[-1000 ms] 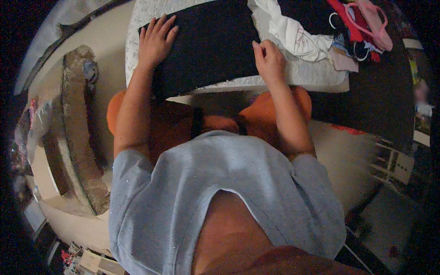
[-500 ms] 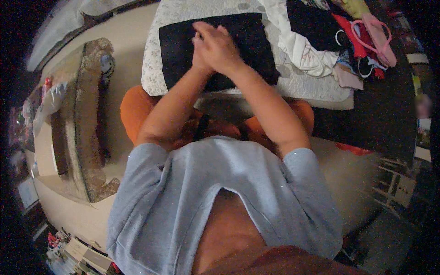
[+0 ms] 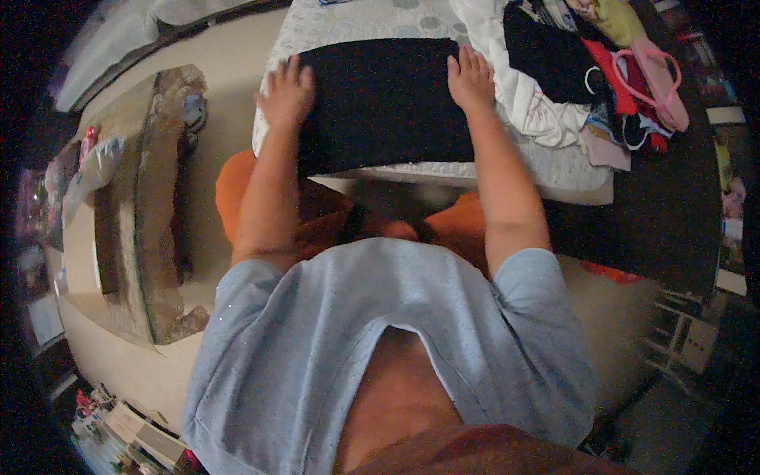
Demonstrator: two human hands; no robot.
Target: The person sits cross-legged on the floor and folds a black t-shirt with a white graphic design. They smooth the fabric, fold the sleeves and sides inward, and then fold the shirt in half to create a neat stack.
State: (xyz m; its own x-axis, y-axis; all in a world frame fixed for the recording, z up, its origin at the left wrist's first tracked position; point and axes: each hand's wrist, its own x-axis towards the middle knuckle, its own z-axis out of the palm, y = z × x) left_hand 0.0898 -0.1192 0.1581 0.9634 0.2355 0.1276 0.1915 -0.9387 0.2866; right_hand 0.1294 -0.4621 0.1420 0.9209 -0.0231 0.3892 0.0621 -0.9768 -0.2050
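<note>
A black piece of cloth (image 3: 384, 103), laid out flat in a rough rectangle, lies on a pale patterned quilted pad (image 3: 380, 20). At the cloth's left edge is my left hand (image 3: 287, 93), its fingers spread and slightly blurred. My right hand (image 3: 473, 81) rests flat over the far right part of the cloth, with its fingers stretched out. Neither hand grips anything. Just right of my right hand, a crumpled white garment (image 3: 534, 107) lies on the pad.
To the right lies a heap of clothes with a black piece (image 3: 546, 55), a red one (image 3: 613, 75) and a pink loop-shaped band (image 3: 645, 75). A low table (image 3: 142, 237) with a lace-edged cover stands on the left. My orange-clad legs (image 3: 317, 210) are folded before the pad.
My hands were together above the middle of the black cloth. They have parted to its left and right sides, and the fingers have spread out.
</note>
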